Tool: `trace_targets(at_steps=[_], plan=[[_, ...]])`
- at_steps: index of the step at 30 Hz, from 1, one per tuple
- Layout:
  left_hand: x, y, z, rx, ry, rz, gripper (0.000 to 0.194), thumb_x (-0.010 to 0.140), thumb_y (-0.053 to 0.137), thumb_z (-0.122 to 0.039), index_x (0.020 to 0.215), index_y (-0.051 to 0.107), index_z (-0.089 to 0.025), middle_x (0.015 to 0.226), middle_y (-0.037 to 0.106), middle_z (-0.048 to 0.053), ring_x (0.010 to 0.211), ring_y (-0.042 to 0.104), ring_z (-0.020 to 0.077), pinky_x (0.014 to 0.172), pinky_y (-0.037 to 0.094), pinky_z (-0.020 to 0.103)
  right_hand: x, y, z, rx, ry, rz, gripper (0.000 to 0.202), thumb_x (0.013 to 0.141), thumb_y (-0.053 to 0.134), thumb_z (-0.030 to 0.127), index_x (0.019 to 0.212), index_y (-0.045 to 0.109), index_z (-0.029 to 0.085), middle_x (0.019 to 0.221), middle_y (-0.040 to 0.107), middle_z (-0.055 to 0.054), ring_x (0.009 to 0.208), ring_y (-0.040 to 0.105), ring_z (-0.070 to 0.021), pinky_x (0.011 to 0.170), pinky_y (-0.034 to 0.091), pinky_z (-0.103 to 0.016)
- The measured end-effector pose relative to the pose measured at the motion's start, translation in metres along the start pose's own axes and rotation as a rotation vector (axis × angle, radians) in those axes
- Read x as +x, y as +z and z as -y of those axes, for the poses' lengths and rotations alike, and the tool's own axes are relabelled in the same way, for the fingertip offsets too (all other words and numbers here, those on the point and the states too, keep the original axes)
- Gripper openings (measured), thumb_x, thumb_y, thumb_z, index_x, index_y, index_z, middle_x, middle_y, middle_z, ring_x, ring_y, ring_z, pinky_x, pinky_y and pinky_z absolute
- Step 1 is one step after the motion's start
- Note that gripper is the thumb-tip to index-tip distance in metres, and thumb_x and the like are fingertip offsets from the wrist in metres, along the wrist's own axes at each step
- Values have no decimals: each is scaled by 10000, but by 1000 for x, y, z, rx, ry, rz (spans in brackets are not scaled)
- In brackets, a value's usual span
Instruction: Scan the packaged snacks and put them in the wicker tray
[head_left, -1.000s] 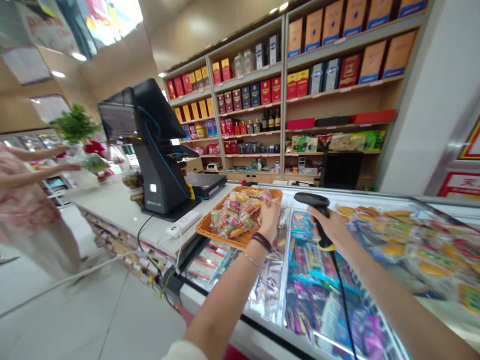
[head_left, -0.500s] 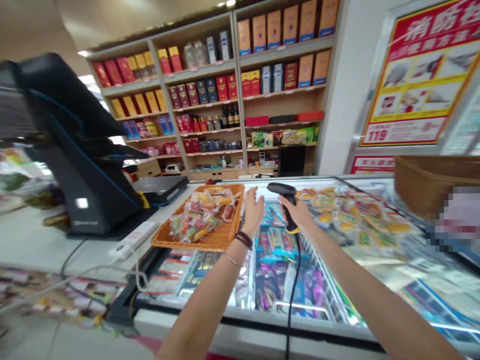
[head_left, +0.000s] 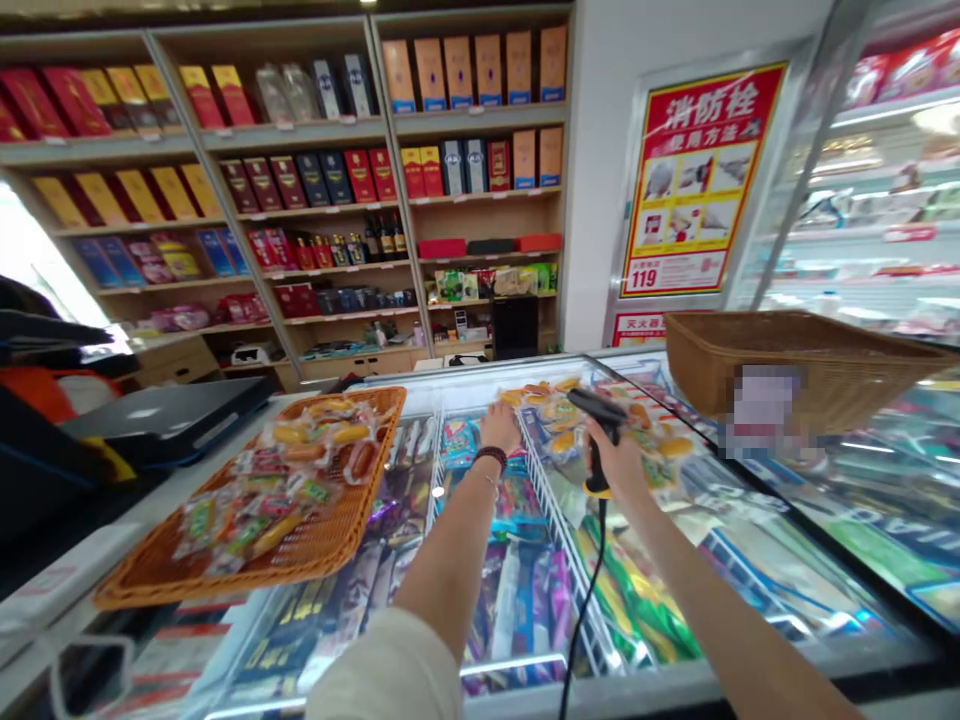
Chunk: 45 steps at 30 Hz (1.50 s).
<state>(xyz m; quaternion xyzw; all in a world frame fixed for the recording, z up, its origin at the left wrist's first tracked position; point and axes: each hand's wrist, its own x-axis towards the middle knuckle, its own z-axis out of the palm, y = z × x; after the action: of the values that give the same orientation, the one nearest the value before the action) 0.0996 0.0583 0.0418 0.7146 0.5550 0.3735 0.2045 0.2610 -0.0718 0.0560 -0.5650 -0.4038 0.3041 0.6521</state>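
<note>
My right hand (head_left: pixel 616 462) is wrapped round the handle of a black corded scanner (head_left: pixel 598 410), held above the wrapped sausages in the glass-topped freezer. My left hand (head_left: pixel 499 428), with dark beads at the wrist, reaches palm down over light-blue packets (head_left: pixel 459 440) in a white wire compartment. Its fingers are blurred, and whether they touch or hold anything cannot be made out. To the left, an orange wicker tray (head_left: pixel 330 560) holds several clear-wrapped sausages and small packets (head_left: pixel 255 500). Wrapped yellow items (head_left: pixel 564 442) lie to the right of my left hand.
A brown basket (head_left: pixel 847 385) stands at the right on the freezer (head_left: pixel 547 368). A black flat device (head_left: pixel 172 420) sits behind the tray at the left. The scanner's cable (head_left: pixel 589 600) hangs toward me. Shelves of boxes (head_left: pixel 480 205) line the back wall.
The view has turned right and come nearer the freezer. My left hand has moved away from the tray's edge and over the blue packets. The scanner stays in my right hand, now over the sausages.
</note>
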Motion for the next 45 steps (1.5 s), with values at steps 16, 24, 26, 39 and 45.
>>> trace_targets(at_steps=[16, 24, 26, 39, 45], plan=[[-27, -12, 44, -822, -195, -140, 219, 859, 731, -393, 859, 635, -196, 815, 719, 51, 886, 696, 228, 894, 556, 382, -24, 23, -5, -135, -37, 367, 495, 776, 668, 686, 644, 507, 238, 445, 532, 23, 329, 485, -123, 363, 373, -252], [-46, -31, 44, -1152, -246, -3, 377, 769, 849, -337, 1062, 679, -169, 954, 775, 93, 1022, 735, 270, 1020, 558, 532, -46, 20, 3, -426, -128, 447, 412, 874, 597, 617, 711, 540, 242, 394, 541, 25, 345, 514, -153, 437, 387, -271], [-47, -30, 44, -1145, -224, 1, 398, 767, 850, -338, 1083, 683, -162, 980, 780, 110, 1032, 741, 291, 1029, 549, 538, -50, 19, 7, -450, -148, 430, 402, 880, 588, 608, 712, 541, 246, 392, 534, 29, 346, 510, -157, 440, 382, -274], [-31, -11, 63, -1124, -188, -21, 420, 818, 797, -389, 1143, 657, -162, 1050, 777, 128, 1026, 748, 269, 993, 576, 495, -40, 13, -2, -655, -159, 423, 441, 873, 530, 645, 656, 507, 261, 379, 527, 1, 364, 559, -191, 476, 421, -290], [-26, -3, 69, -1043, -177, -69, 372, 821, 772, -418, 1076, 673, -166, 1027, 774, 120, 986, 752, 273, 945, 595, 478, -44, 12, 5, -692, -168, 450, 421, 880, 524, 612, 640, 492, 267, 385, 527, -11, 384, 575, -207, 490, 421, -297]])
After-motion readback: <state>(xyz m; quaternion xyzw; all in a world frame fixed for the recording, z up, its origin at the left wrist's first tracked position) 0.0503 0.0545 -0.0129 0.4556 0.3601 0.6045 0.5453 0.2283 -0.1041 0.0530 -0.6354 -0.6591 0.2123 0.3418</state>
